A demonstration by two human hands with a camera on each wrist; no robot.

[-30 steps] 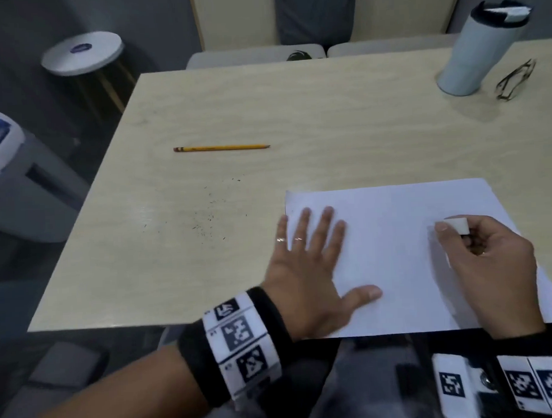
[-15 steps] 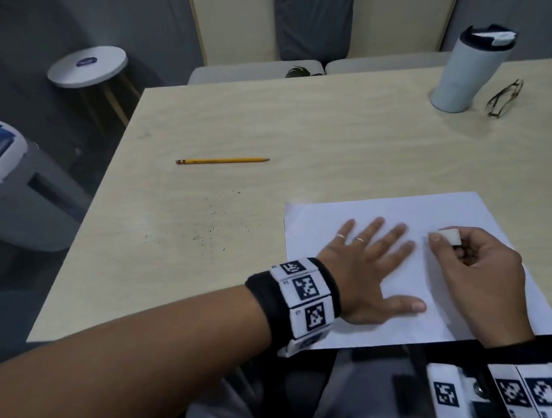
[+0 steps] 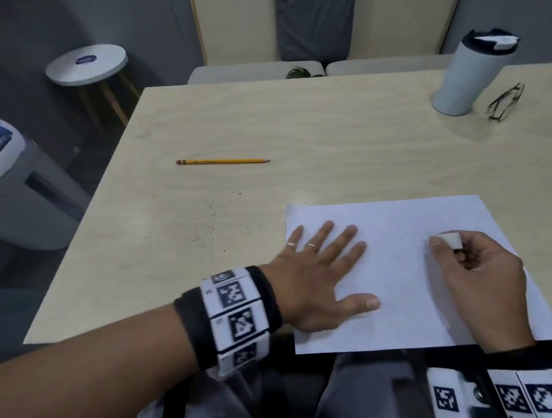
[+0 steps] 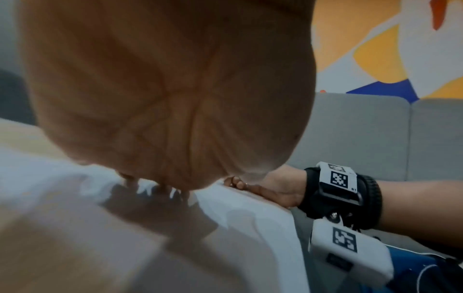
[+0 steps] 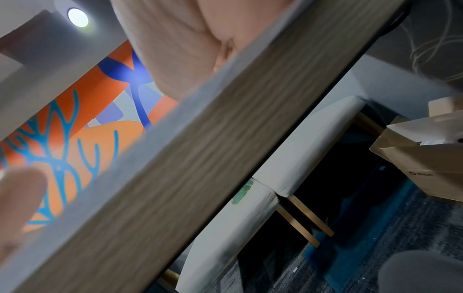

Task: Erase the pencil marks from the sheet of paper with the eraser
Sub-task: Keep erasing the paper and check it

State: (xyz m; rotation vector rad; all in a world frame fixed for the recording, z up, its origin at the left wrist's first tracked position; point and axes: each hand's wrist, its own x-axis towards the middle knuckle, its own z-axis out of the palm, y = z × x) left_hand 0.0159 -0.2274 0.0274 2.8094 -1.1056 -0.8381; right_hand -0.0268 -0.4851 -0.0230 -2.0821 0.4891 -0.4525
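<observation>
A white sheet of paper lies at the table's near edge, its front strip hanging past it. I can make out no pencil marks on it. My left hand lies flat on the sheet's left part, fingers spread and straight. In the left wrist view the palm of that left hand fills the frame above the paper. My right hand rests on the right part of the sheet and pinches a small white eraser between thumb and fingers, its lower end on or just above the paper.
A yellow pencil lies on the wooden table to the far left. Dark eraser crumbs dot the table left of the sheet. A white tumbler and folded glasses stand at the back right. A stool stands beyond the table.
My left hand slid right across the sheet, then came back towards its left edge, and the forearm now reaches in from the left. The right hand with the eraser has barely moved.
</observation>
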